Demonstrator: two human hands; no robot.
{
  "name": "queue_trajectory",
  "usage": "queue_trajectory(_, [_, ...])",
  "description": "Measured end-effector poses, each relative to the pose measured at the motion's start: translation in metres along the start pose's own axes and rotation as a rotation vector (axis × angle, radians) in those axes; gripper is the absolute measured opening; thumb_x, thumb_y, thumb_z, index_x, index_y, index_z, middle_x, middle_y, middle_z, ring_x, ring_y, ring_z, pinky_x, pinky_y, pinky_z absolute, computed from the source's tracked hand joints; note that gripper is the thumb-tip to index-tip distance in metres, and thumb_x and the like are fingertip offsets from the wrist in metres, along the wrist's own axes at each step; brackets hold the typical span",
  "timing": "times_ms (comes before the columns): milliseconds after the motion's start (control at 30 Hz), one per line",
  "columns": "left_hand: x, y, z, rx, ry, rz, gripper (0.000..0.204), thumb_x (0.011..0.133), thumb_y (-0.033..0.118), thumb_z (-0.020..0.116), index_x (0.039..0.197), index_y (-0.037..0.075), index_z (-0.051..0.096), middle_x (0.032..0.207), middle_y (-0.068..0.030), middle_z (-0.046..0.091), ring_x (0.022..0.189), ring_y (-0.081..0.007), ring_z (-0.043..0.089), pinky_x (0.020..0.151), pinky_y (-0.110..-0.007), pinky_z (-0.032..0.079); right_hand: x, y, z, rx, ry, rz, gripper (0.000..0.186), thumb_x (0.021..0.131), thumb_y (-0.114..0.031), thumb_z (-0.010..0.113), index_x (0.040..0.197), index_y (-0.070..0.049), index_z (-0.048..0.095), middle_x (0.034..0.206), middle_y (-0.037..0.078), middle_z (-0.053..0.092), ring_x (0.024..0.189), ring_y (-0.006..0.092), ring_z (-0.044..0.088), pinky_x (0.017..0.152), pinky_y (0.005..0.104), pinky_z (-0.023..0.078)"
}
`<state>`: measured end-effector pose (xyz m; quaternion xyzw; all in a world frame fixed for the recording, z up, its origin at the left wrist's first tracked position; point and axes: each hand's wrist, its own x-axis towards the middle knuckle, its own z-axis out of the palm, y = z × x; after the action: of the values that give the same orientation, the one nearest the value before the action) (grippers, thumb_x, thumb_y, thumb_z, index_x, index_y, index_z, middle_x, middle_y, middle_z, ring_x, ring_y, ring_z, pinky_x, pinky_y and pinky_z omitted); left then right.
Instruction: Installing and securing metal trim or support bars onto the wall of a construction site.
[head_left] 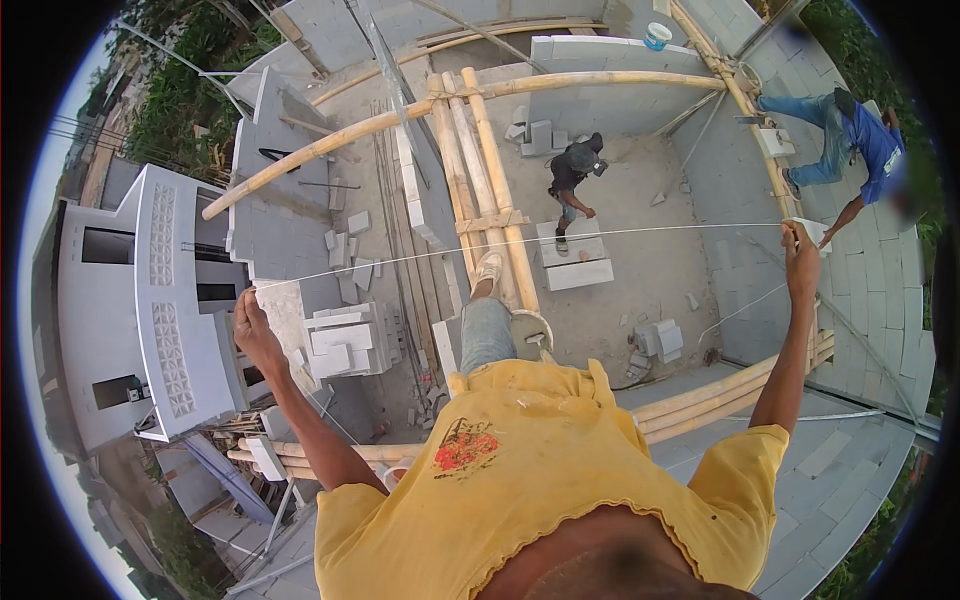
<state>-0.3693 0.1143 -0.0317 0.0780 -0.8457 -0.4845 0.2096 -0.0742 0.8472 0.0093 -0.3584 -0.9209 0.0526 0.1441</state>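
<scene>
String [650,229]: one line, drawn across between two raised hands, above three bamboo poles [505,150].
Left hand [258,332] and right hand [800,265] are both closed, fingers pinching the string, one at each end of the stretch; it sags slightly toward the left. One shoe [487,266] is on the poles. Two co-workers are in view: one in black [577,165] on the floor below, one in blue [868,135] at the right wall.
</scene>
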Motion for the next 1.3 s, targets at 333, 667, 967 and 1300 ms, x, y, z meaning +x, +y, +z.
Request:
queue_trajectory(333, [0.194, -0.030, 0.108, 0.051, -0.077, -0.212, 0.027, 0.096, 0.022, 0.053, 0.103, -0.001, 0.065, 0.072, 0.0061, 0.044, 0.061, -0.0032, 0.032, 0.051, -0.021, 0.027, 0.271, -0.169, 0.030, -0.048, -0.009, -0.143, 0.027, 0.096, -0.029, 0.051, 0.108, -0.008, 0.062, 0.079, 0.016, 0.063, 0.075, 0.0332, 0.062, 0.067, 0.0387, 0.047])
queue_trajectory(667, [0.276, 0.012, 0.122, 0.115, -0.012, -0.070, 0.028, 0.097, 0.023, 0.052, 0.102, -0.001, 0.066, 0.073, 0.0057, 0.047, 0.061, -0.0034, 0.034, 0.052, -0.021, 0.029, 0.255, -0.145, 0.121, 0.003, -0.154, 0.153, 0.033, 0.096, -0.034, 0.049, 0.107, -0.006, 0.061, 0.076, 0.010, 0.062, 0.074, 0.0270, 0.063, 0.067, 0.0379, 0.046])
queue_trajectory(967, [0.333, 0.049, 0.181, 0.127, -0.052, -0.010, 0.027, 0.097, 0.023, 0.053, 0.104, 0.002, 0.067, 0.068, 0.0073, 0.043, 0.059, -0.0032, 0.033, 0.050, -0.021, 0.027, 0.213, -0.148, 0.214, 0.137, -0.221, 0.240, 0.029, 0.095, -0.029, 0.052, 0.102, -0.003, 0.062, 0.075, 0.010, 0.063, 0.070, 0.0241, 0.061, 0.065, 0.0354, 0.046])
queue_trajectory(1300, [0.422, 0.061, 0.316, 0.175, -0.191, 0.066, 0.026, 0.096, 0.020, 0.053, 0.102, -0.001, 0.066, 0.074, 0.0046, 0.049, 0.063, -0.0047, 0.036, 0.054, -0.021, 0.031, 0.342, -0.177, 0.254, 0.186, -0.238, 0.298, 0.031, 0.096, -0.031, 0.051, 0.106, -0.004, 0.063, 0.079, 0.011, 0.065, 0.075, 0.0233, 0.063, 0.069, 0.0347, 0.047])
